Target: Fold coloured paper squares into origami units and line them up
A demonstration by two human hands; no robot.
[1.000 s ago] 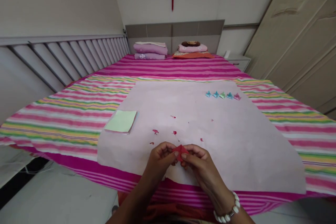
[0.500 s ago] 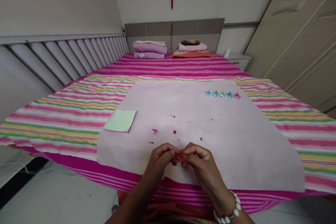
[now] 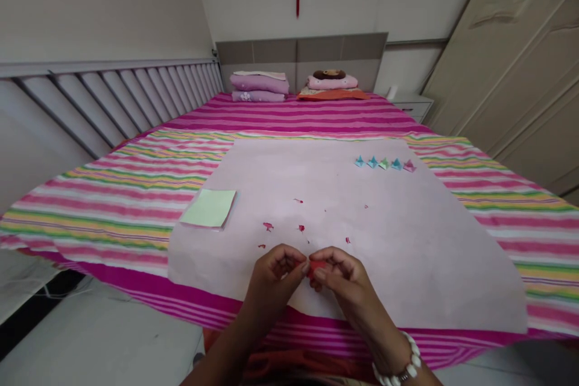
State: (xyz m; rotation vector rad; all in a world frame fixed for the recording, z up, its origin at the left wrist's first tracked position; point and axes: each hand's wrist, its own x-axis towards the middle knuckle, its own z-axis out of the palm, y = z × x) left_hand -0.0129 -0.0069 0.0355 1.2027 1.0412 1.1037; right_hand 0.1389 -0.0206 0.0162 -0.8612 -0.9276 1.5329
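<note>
A small piece of red paper (image 3: 315, 268) is pinched between my two hands, low over the near part of a pale sheet (image 3: 416, 253). My left hand (image 3: 278, 271) grips its left edge with thumb and forefinger. From the other side, my right hand (image 3: 341, 271) closes thumb and fingers on it, partly covering it. Its exact shape is hard to make out. Just beyond the hands lie several torn red scraps, among them a larger scrap (image 3: 268, 227), a dark red scrap (image 3: 301, 228) and a scrap on the right (image 3: 348, 240).
A stack of square paper (image 3: 208, 208), pale green on top, lies at the sheet's left. Several small folded paper pieces (image 3: 384, 163) in blue, green and pink stand in a row at the back right. Striped bedding (image 3: 131, 193) surrounds the sheet; folded quilts (image 3: 259, 83) rest by the headboard.
Both hands have shifted their hold on the red paper. The left fingers have curled and the right thumb now lies across it, showing more red. The scraps have stayed in place.
</note>
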